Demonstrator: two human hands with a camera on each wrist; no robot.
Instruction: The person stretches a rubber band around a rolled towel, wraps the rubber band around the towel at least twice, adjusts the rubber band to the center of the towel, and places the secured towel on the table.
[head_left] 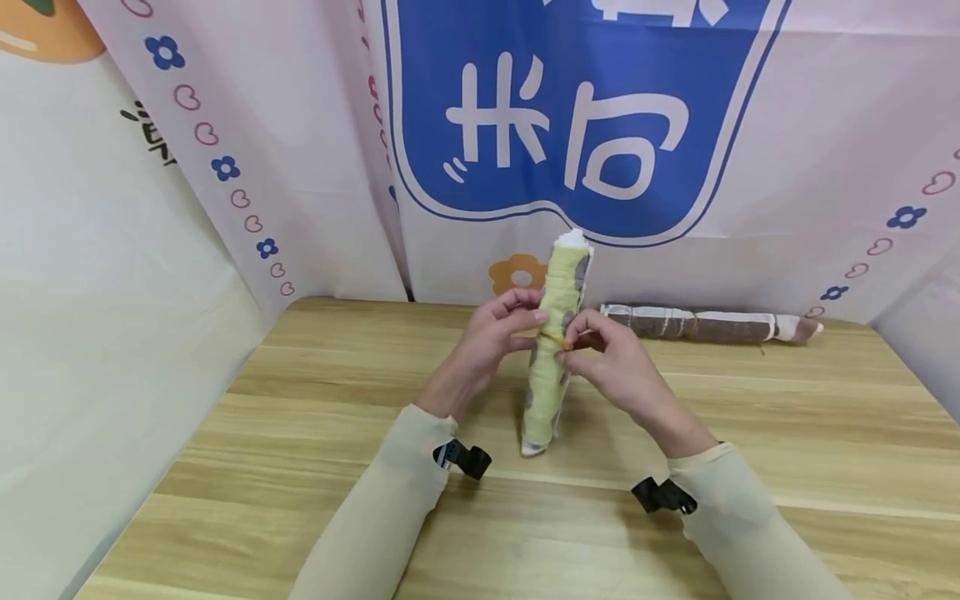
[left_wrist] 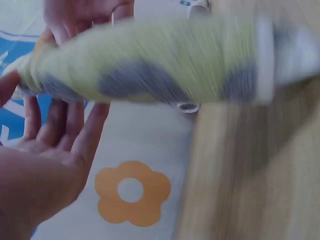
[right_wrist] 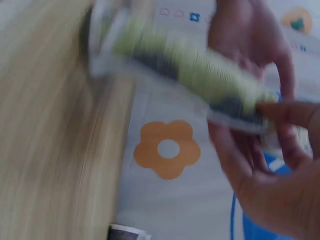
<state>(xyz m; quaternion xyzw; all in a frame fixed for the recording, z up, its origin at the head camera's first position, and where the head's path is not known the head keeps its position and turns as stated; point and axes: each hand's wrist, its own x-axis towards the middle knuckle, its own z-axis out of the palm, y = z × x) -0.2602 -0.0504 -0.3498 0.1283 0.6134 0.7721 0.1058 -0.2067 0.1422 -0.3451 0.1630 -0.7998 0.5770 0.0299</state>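
A pale yellow rolled cloth [head_left: 562, 287] with grey patches stands tilted above the wooden table in the head view, its lower end close over the tabletop. My left hand [head_left: 483, 337] holds it from the left side, thumb along the front and fingers behind. An orange-yellow rubber band [head_left: 553, 339] loops round the middle of the roll. At the right side, my right hand [head_left: 618, 358] pinches that band between thumb and fingertips. Both wrist views show the rolled cloth [left_wrist: 165, 65] blurred.
A second rolled cloth [head_left: 690, 325], dark brown with white edges, lies along the table's back edge at right. The wooden table [head_left: 300, 433] meets a printed cloth backdrop [head_left: 322, 150] behind. Dark wrist cameras sit at both cuffs.
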